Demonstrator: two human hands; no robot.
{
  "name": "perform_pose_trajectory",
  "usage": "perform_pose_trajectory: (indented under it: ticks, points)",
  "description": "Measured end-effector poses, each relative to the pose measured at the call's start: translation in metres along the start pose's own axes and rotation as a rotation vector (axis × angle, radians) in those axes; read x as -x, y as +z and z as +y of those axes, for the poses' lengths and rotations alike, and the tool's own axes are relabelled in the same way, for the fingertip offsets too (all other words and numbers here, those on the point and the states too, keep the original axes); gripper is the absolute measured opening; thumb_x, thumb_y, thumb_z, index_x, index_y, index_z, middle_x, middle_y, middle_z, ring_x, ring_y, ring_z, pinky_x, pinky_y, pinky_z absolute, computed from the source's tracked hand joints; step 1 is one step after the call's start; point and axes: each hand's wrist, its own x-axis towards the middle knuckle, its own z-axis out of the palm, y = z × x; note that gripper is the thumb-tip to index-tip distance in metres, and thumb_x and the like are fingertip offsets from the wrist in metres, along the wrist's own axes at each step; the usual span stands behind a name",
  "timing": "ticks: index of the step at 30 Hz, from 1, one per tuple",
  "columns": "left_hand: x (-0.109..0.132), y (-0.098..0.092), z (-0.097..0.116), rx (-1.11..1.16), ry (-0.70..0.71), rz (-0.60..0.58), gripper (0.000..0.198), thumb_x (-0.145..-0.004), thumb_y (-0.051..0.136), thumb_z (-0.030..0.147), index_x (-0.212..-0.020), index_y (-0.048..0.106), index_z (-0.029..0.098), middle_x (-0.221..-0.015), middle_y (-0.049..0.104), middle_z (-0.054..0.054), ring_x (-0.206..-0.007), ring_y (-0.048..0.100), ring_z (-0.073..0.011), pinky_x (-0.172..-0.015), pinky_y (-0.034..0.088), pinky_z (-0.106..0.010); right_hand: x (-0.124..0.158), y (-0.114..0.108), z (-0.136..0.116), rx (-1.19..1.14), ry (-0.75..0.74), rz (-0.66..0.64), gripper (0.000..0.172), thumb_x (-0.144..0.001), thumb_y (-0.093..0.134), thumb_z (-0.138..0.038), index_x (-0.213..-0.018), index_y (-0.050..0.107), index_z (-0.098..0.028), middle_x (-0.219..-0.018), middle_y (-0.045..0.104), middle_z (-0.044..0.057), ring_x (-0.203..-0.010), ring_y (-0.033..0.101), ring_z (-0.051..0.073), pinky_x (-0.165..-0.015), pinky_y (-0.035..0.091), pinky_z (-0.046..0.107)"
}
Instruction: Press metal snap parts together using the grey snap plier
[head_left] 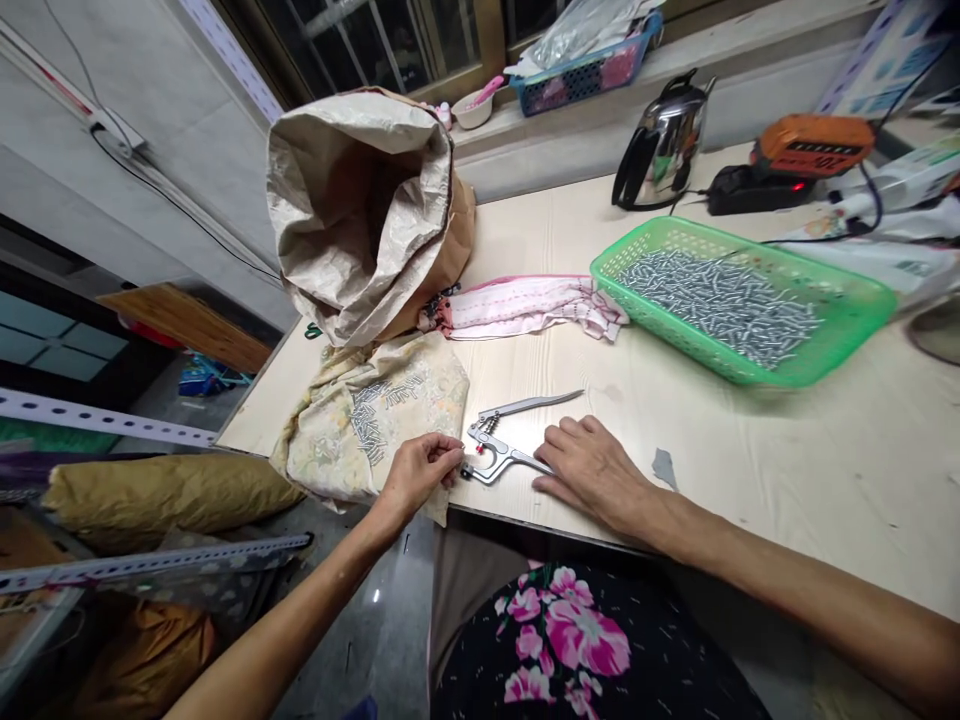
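Note:
A pair of silver hand pliers (502, 460), like snap-fastener pliers, lies on the table with its two handles spread apart. Its C-shaped head has a small red tip and a dark tip. My right hand (596, 472) rests on the table, fingers curled over the end of the lower handle. Close beside the head, my left hand (421, 474) is closed in a pinch; whatever is between the fingertips is too small to make out. Left of it, several small silver metal pins (367, 420) lie on a floral cloth (319, 440).
A green basket (675, 340) holds a heap of silver metal pins (720, 300). A pink-striped cloth (525, 305) lies behind the pliers. At the back stand an open paper sack (457, 240), a kettle (671, 140) and an orange battery on a charger (814, 145). A grey scrap (664, 468) lies right.

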Motion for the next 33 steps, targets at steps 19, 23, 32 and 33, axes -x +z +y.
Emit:
perform_pose_trajectory:
  ticks: [19, 23, 32, 33]
  points:
    - [0.013, 0.031, -0.01, 0.105, -0.039, 0.081, 0.039, -0.06, 0.078, 0.049, -0.071, 0.071, 0.013, -0.064, 0.067, -0.002, -0.061, 0.056, -0.0123, -0.059, 0.04, -0.022, 0.019, -0.002, 0.002, 0.05, -0.079, 0.094, 0.026, -0.095, 0.035, -0.005, -0.08, 0.051, -0.019, -0.077, 0.052, 0.003, -0.065, 0.041, 0.015, -0.054, 0.027, 0.031]
    - [0.012, 0.033, -0.007, 0.067, -0.068, 0.079, 0.035, -0.06, 0.078, 0.045, -0.071, 0.071, 0.013, -0.063, 0.068, -0.002, -0.059, 0.056, -0.012, -0.057, 0.04, -0.022, 0.019, -0.002, 0.005, 0.039, -0.062, 0.049, 0.026, -0.094, 0.034, -0.003, -0.08, 0.05, -0.018, -0.078, 0.051, 0.003, -0.064, 0.04, 0.015, -0.054, 0.025, 0.031]
    - [0.0, 0.032, 0.001, 0.072, -0.261, -0.035, 0.027, -0.055, 0.082, 0.034, -0.061, 0.068, 0.012, -0.052, 0.06, 0.001, -0.046, 0.049, -0.0071, -0.049, 0.042, -0.02, 0.013, 0.007, 0.014, -0.056, 0.045, -0.063, 0.021, -0.096, 0.037, -0.014, -0.083, 0.053, -0.018, -0.082, 0.055, 0.003, -0.063, 0.042, 0.013, -0.052, 0.025, 0.029]
    - [-0.001, 0.032, 0.002, 0.072, -0.28, -0.043, 0.026, -0.054, 0.083, 0.032, -0.06, 0.068, 0.012, -0.051, 0.06, 0.002, -0.045, 0.049, -0.0069, -0.049, 0.043, -0.02, 0.012, 0.005, 0.014, -0.059, 0.052, -0.085, 0.02, -0.096, 0.039, -0.017, -0.083, 0.054, -0.018, -0.083, 0.056, 0.003, -0.066, 0.045, 0.014, -0.054, 0.028, 0.029]
